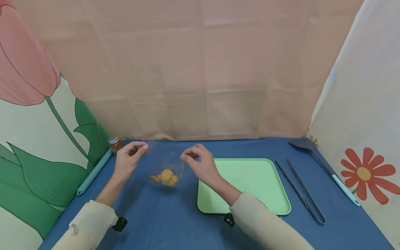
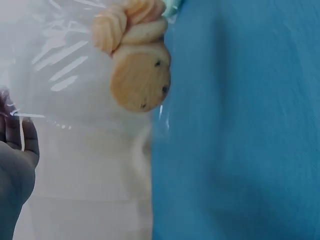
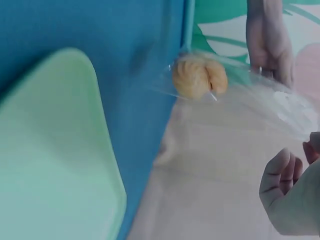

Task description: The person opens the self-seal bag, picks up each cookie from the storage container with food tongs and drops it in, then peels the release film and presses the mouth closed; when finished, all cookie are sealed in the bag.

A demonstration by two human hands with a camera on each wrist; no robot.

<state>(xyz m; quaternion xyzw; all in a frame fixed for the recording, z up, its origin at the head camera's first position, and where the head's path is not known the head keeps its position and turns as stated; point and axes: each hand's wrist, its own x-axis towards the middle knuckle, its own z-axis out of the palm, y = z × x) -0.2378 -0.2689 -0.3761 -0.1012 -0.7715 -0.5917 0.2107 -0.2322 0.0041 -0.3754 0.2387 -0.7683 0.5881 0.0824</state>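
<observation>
A clear plastic bag (image 1: 172, 160) hangs above the blue cloth, with several cookies (image 1: 167, 177) gathered at its bottom. My left hand (image 1: 127, 158) pinches the bag's upper left corner between thumb and fingers. At the opposite upper side, my right hand (image 1: 203, 165) pinches the bag's edge. Up close in the left wrist view, a round cookie (image 2: 140, 80) shows dark specks, and swirled piped ones lie beside it. The right wrist view shows the bag (image 3: 280, 107) stretched between both hands, cookies (image 3: 197, 77) at its lower end.
A light green tray (image 1: 256, 184) lies under and right of my right forearm. Farther right are metal tongs (image 1: 304, 196) and a dark spatula (image 1: 322, 163) with a pale handle. On the left edge stand a small lidded jar (image 1: 115, 144) and a teal roll (image 1: 95, 172).
</observation>
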